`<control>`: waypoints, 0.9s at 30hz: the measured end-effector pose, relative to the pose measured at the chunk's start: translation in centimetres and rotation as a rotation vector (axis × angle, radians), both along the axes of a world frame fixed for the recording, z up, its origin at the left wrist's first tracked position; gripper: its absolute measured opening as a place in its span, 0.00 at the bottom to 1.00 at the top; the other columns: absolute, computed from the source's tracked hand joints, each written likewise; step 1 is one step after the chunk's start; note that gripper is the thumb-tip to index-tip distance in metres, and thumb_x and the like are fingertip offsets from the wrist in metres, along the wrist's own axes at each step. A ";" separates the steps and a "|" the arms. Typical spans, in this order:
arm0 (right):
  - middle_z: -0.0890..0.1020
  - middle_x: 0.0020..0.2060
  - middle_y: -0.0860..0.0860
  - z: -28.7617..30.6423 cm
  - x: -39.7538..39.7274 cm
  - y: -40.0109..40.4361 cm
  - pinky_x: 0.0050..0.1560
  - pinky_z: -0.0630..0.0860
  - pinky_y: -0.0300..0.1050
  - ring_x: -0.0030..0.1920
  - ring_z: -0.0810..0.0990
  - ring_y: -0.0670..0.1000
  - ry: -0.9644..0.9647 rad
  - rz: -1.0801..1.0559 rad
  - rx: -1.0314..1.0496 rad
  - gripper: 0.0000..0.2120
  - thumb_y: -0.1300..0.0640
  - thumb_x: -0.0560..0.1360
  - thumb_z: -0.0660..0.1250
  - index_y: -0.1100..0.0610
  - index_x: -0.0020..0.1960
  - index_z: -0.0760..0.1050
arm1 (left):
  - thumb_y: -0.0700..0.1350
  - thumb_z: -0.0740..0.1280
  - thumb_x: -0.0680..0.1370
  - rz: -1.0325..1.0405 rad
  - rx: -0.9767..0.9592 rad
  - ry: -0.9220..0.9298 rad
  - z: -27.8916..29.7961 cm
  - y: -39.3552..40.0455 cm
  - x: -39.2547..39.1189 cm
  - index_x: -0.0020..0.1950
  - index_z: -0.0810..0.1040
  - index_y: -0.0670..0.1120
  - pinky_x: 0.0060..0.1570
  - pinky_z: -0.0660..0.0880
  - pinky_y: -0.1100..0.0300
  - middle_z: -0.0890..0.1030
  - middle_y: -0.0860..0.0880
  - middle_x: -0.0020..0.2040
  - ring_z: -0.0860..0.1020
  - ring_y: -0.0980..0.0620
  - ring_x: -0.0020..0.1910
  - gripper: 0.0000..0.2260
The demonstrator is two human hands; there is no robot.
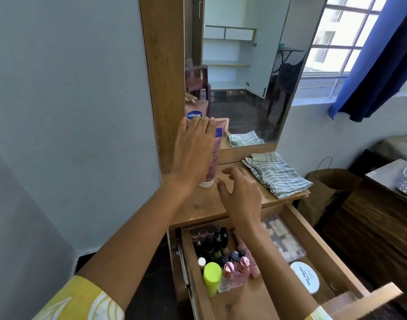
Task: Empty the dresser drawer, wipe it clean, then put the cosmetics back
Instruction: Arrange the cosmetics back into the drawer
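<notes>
A view from above looks down at a wooden dresser with a tall mirror (244, 65) and an open drawer (313, 241) pulled out below the desk (198, 204).

Much is hidden. The left hand (193, 153) covers most of a pink lotion tube (215, 151) that stands cap-down on the desk against the mirror frame; only its right edge and white cap show. The tube's front label cannot be read directly, though its reflection shows a blue logo. The right forearm crosses over the middle of the drawer and hides some of what lies there, including part of a flat clear box (283, 239) of pale pieces. The small dark bottles (211, 241) at the drawer's back left are crowded and blurred, so their kinds cannot be told apart. The drawer's near end is cut off by the picture's lower edge.

The left hand lies flat against the tube with fingers straight and together, pressing rather than clasping it. The right hand (240, 192) hovers over the desk just right of the tube's cap, fingers loosely spread and relaxed, holding nothing.

The drawer is full of cosmetics: a lime-green capped bottle (212, 278), two pink-capped bottles (236, 270) and a round white tub (305, 277), all below and nearer than both hands. A folded striped cloth (276, 173) lies on the desk's right side, near the right hand.
</notes>
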State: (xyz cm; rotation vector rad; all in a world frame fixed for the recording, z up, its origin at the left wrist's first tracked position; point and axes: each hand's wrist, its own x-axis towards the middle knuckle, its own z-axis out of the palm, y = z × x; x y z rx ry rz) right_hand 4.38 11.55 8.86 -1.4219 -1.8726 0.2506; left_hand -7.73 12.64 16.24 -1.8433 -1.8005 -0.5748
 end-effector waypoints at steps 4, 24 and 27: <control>0.81 0.53 0.49 -0.3 1.5 0.5 0.45 0.78 0.49 0.50 0.81 0.51 0.119 0.013 0.069 0.12 0.53 0.75 0.69 0.54 0.57 0.77 | 0.44 0.76 0.67 -0.147 0.197 -0.095 0.3 -1.7 0.5 0.53 0.80 0.40 0.54 0.71 0.48 0.82 0.42 0.50 0.79 0.42 0.51 0.17; 0.73 0.68 0.45 6.7 14.2 -3.2 0.69 0.66 0.40 0.68 0.69 0.43 -0.362 0.656 -0.142 0.33 0.58 0.69 0.76 0.49 0.70 0.68 | 0.45 0.67 0.77 -0.795 0.371 0.064 -1.8 -11.4 3.8 0.39 0.81 0.42 0.45 0.68 0.55 0.82 0.48 0.38 0.73 0.49 0.41 0.10; 0.75 0.65 0.44 6.4 14.9 -3.5 0.63 0.65 0.26 0.65 0.71 0.38 -0.409 0.728 -0.235 0.31 0.60 0.68 0.76 0.50 0.69 0.70 | 0.47 0.63 0.80 -0.827 0.359 -0.001 -3.2 -12.0 4.7 0.38 0.81 0.42 0.44 0.70 0.54 0.82 0.49 0.39 0.73 0.49 0.41 0.14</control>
